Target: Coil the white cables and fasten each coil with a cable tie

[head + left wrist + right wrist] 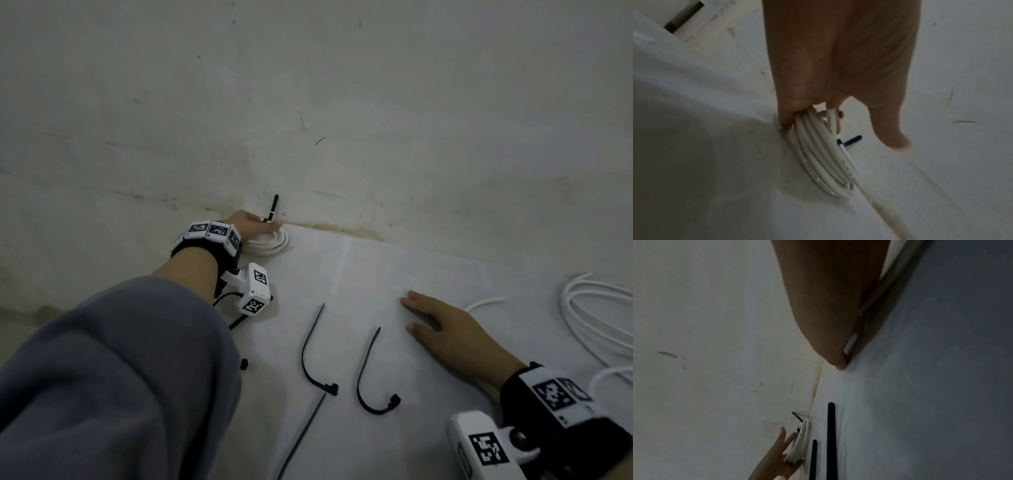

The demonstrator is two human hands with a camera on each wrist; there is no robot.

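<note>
At table's far edge, left hand (247, 224) grips tied coil (270, 242); springy, light, hold at tie (273, 209). Right hand (452, 330) flat, empty.

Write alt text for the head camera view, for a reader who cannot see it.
A person's left hand sets a tied coil of white cable against the wall, while the right hand rests flat on the white surface. Loose black plastic cable ties lie between them; uncoiled white cable lies far right.

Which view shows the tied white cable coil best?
Left wrist: the tied white cable coil fills mid-frame, gripped by the left hand. Head shows it small, half-hidden; right wrist shows it edge-on.
</note>
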